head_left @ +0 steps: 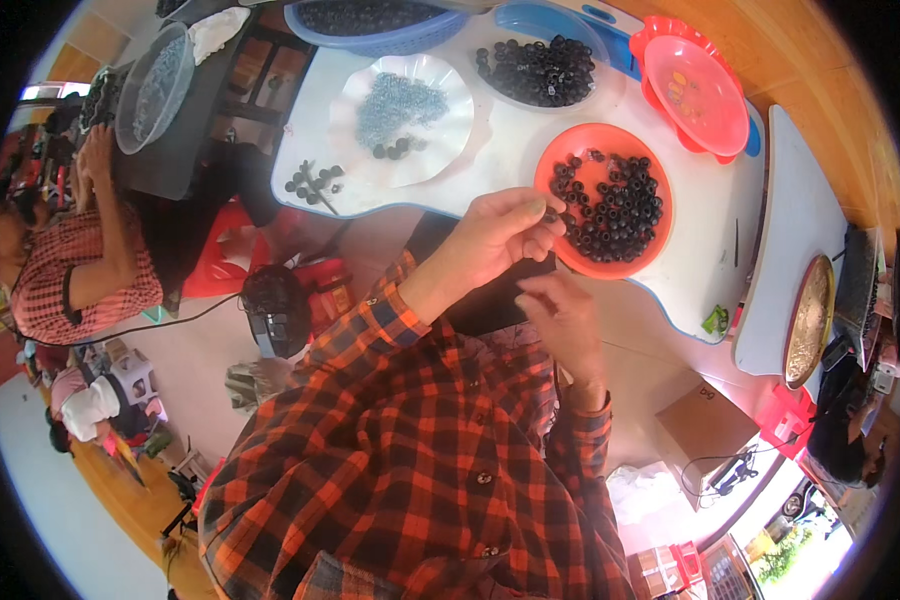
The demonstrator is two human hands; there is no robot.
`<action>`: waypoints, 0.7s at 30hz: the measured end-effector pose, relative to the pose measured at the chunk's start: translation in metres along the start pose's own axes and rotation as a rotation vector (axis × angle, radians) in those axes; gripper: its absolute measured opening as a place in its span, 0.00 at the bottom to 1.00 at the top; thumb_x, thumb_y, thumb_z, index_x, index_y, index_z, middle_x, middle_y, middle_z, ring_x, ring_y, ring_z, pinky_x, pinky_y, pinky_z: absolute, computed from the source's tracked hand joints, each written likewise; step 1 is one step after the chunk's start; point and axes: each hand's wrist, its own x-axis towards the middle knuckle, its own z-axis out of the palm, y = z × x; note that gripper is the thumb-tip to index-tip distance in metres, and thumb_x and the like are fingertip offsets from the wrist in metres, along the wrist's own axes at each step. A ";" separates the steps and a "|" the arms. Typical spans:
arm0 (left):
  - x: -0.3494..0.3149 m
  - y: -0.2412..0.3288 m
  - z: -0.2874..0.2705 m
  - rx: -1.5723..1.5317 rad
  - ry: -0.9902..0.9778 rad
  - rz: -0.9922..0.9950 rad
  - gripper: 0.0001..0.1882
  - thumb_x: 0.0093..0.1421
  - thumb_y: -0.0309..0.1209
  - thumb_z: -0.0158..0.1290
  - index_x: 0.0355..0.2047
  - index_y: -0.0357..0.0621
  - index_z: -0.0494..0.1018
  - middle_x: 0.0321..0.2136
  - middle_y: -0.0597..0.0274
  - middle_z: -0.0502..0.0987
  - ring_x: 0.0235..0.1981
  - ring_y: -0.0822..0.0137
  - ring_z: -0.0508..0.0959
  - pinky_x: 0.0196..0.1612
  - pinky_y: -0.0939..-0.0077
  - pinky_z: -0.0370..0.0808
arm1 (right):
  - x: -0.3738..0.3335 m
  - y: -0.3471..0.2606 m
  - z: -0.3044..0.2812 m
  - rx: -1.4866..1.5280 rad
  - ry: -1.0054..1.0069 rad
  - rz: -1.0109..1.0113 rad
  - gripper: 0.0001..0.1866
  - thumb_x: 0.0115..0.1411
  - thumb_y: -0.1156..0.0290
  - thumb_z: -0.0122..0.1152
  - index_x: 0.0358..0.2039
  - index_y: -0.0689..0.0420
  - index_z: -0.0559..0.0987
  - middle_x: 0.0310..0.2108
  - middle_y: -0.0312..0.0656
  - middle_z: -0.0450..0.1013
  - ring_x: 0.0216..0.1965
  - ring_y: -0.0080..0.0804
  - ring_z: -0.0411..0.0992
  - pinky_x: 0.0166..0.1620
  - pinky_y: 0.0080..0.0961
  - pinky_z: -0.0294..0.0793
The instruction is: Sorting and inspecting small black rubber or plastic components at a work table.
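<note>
My left hand [498, 236] is closed in a pinch over the table's front edge, with a small black round piece [551, 214] at its fingertips. It is right beside an orange-red bowl [550, 160] of small black ring-like pieces [625, 200]. Just below, off the table edge, my right hand [567, 325] is curled with thumb and fingertips close together. Whatever it may hold is too small to make out. On the table to the left lies a white scalloped plate [457, 150] with tiny pale grey-blue pieces [400, 105] and a few black ones.
Behind the bowl are a clear tub [605, 60] of black pieces, a blue basket [370, 42] and a red basin [690, 90]. Several black pieces [315, 183] lie at the table's left end. A gold tray [808, 320] is far right. At left a person [80, 260] works near another tub [155, 88].
</note>
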 end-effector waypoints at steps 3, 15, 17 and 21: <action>0.000 -0.004 -0.004 -0.023 -0.002 0.025 0.12 0.66 0.27 0.52 0.47 0.34 0.75 0.37 0.57 0.79 0.33 0.70 0.78 0.37 0.78 0.78 | 0.007 -0.012 -0.020 -0.017 0.202 -0.050 0.05 0.56 0.80 0.64 0.35 0.62 0.80 0.27 0.42 0.72 0.24 0.28 0.71 0.29 0.24 0.69; -0.007 -0.004 -0.017 -0.072 0.007 0.065 0.15 0.64 0.22 0.53 0.51 0.31 0.74 0.41 0.54 0.78 0.37 0.68 0.79 0.42 0.77 0.78 | 0.109 0.012 -0.056 -0.611 0.594 -0.261 0.04 0.59 0.72 0.60 0.34 0.57 0.80 0.33 0.44 0.73 0.32 0.45 0.75 0.35 0.37 0.74; -0.008 -0.003 -0.022 -0.058 0.010 0.072 0.15 0.64 0.22 0.53 0.51 0.31 0.74 0.42 0.54 0.78 0.37 0.68 0.79 0.42 0.76 0.79 | 0.118 0.011 -0.054 -0.652 0.608 -0.264 0.04 0.60 0.70 0.60 0.34 0.55 0.80 0.34 0.43 0.73 0.32 0.45 0.75 0.35 0.38 0.74; -0.010 -0.002 -0.024 -0.038 0.030 0.071 0.15 0.65 0.22 0.53 0.52 0.31 0.73 0.42 0.53 0.78 0.38 0.68 0.80 0.43 0.76 0.80 | 0.129 0.007 -0.052 -0.770 0.597 -0.177 0.05 0.60 0.68 0.60 0.35 0.52 0.80 0.35 0.42 0.71 0.33 0.46 0.76 0.35 0.41 0.75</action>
